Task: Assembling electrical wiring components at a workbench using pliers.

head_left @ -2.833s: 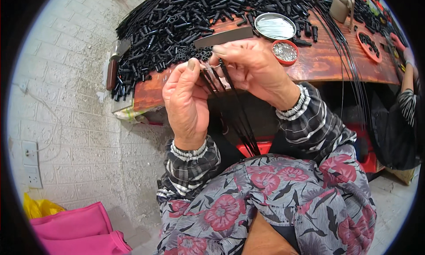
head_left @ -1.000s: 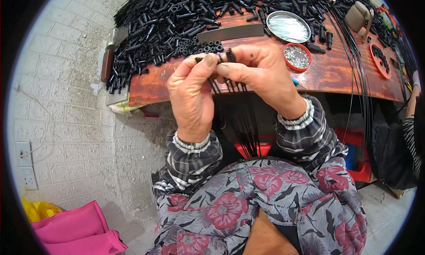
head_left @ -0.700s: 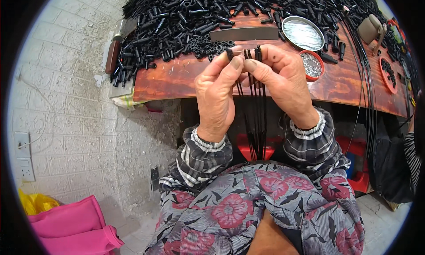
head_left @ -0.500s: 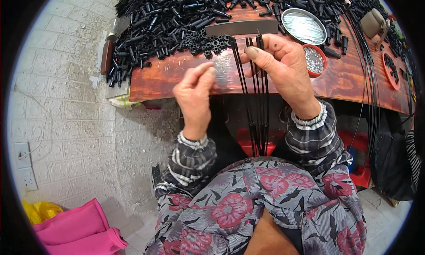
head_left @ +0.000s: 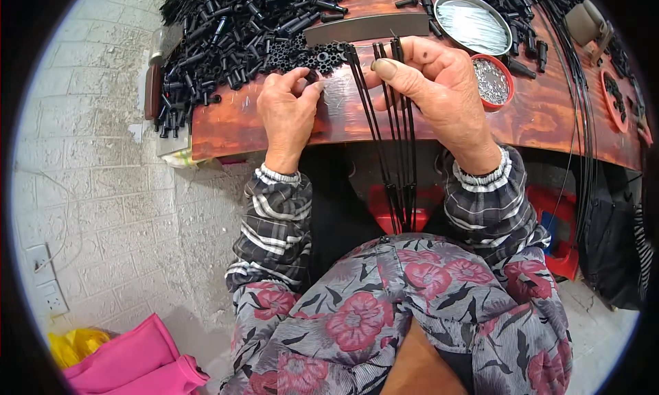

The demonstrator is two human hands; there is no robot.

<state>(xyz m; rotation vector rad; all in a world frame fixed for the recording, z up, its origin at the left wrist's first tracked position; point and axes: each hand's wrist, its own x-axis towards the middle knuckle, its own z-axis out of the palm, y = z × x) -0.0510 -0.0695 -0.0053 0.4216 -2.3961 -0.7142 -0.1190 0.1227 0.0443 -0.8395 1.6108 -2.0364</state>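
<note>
Here's the counter [head_left: 226, 129], its front edge bowing across, with bare red-brown wood to the left of the left hand and a wider open stretch right of the right wrist. Along the far side it's packed: a heap of black tubes [head_left: 254, 24] crowds in from the left.

Now the black rods [head_left: 411, 141], held up in front of that edge, tops over the wood, lower ends down near the lap. Long axis runs nearly up and down the view; the leftmost lean out to the left at the top, the rest stand closer to straight, and all draw together below. Slim, dark, straight, with small collars low down; too tightly bunched to count.

The right hand [head_left: 449, 96] has them, thumb and fingers closed on the upper part. Over at left, the left hand [head_left: 285, 113] is bent in, thumb and index tips slightly parted; can't tell whether anything is between them.

Just beside the right hand, a red dish [head_left: 495, 109] of silvery bits. Smaller again, black rings [head_left: 329, 56] cluster right by the left fingertips.
</note>
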